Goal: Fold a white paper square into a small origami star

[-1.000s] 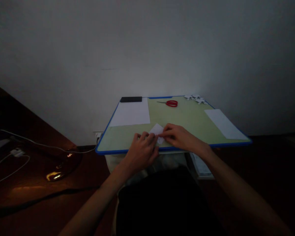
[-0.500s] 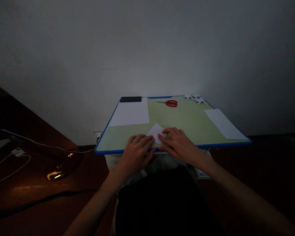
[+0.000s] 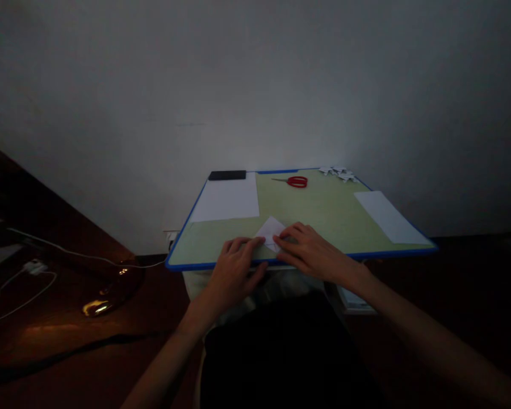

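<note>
A small folded piece of white paper (image 3: 271, 227) lies near the front edge of the green tabletop, one corner pointing toward the wall. My left hand (image 3: 235, 264) rests at its left side, index fingertip on the paper and thumb spread apart below the table edge. From the right, my right hand (image 3: 309, 250) has its fingers bent onto the paper, the fingertips close to its middle; part of the right side is hidden under them. Farther back lie scissors with red handles (image 3: 297, 182), blades pointing left, touched by neither hand.
A large white sheet (image 3: 227, 199) lies at the left under a dark flat object (image 3: 227, 175). Several small folded paper pieces (image 3: 338, 172) are heaped at the back right, and a white paper strip (image 3: 389, 218) lies along the right edge. The blue-rimmed table (image 3: 323, 204) meets the wall.
The left fingers have drawn slightly back and left, uncovering more of the paper, and the left thumb has spread. The right hand has hardly moved. The view has shifted slightly.
</note>
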`<control>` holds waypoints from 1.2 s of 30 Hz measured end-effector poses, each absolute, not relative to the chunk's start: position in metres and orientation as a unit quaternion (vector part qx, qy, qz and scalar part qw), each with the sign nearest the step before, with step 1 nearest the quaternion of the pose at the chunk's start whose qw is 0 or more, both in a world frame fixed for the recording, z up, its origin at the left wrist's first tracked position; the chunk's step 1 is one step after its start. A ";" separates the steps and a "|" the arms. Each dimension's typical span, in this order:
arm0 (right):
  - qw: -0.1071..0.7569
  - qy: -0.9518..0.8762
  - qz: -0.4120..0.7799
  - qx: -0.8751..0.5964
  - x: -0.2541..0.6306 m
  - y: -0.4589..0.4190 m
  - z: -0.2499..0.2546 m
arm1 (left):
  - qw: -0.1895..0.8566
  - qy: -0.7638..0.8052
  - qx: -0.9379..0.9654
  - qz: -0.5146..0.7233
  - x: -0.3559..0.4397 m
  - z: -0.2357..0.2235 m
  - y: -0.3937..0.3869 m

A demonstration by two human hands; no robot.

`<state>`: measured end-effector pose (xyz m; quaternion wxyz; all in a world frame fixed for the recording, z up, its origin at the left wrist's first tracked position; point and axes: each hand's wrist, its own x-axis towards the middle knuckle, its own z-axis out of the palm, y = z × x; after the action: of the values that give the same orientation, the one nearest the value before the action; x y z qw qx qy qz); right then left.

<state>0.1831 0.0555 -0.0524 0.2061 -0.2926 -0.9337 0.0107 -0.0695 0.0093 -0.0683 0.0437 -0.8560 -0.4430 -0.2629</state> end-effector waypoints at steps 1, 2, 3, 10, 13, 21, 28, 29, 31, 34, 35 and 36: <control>0.205 -0.933 0.011 -0.296 0.183 0.055 -0.052 | 0.047 -0.445 -0.854 -0.265 -0.069 -0.069 0.009; 0.207 -0.931 0.013 -0.299 0.183 0.055 -0.053 | 0.052 -0.445 -0.854 -0.266 -0.068 -0.069 0.009; 0.212 -0.930 0.019 -0.301 0.183 0.055 -0.053 | 0.058 -0.442 -0.855 -0.263 -0.066 -0.070 0.010; 0.231 -0.931 0.107 -0.263 0.189 0.071 -0.050 | 0.103 -0.439 -0.866 -0.217 -0.059 -0.066 0.009; 0.230 -0.924 0.160 -0.262 0.191 0.086 -0.047 | 0.110 -0.440 -0.866 -0.209 -0.057 -0.065 0.007; 0.251 -0.903 0.227 -0.263 0.190 0.105 -0.051 | 0.122 -0.460 -0.863 -0.166 -0.036 -0.061 -0.001; 0.286 -0.877 0.240 -0.302 0.190 0.101 -0.053 | 0.145 -0.489 -0.840 -0.187 -0.019 -0.068 -0.011; 0.296 -0.872 0.241 -0.306 0.190 0.098 -0.054 | 0.146 -0.492 -0.835 -0.195 -0.019 -0.069 -0.012; 0.311 -0.866 0.243 -0.308 0.188 0.091 -0.055 | 0.147 -0.501 -0.827 -0.209 -0.020 -0.071 -0.014; 0.354 -0.840 0.253 -0.325 0.183 0.077 -0.058 | 0.143 -0.510 -0.819 -0.219 -0.023 -0.071 -0.015; 0.365 -0.830 0.256 -0.336 0.182 0.073 -0.058 | 0.142 -0.511 -0.819 -0.220 -0.024 -0.071 -0.015; 0.376 -0.822 0.254 -0.343 0.181 0.071 -0.058 | 0.141 -0.510 -0.819 -0.221 -0.025 -0.070 -0.014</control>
<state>0.1814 0.0707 -0.0581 0.3763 -0.3429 -0.8224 0.2539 -0.0248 -0.0143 -0.0704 0.1411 -0.8194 -0.5097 -0.2210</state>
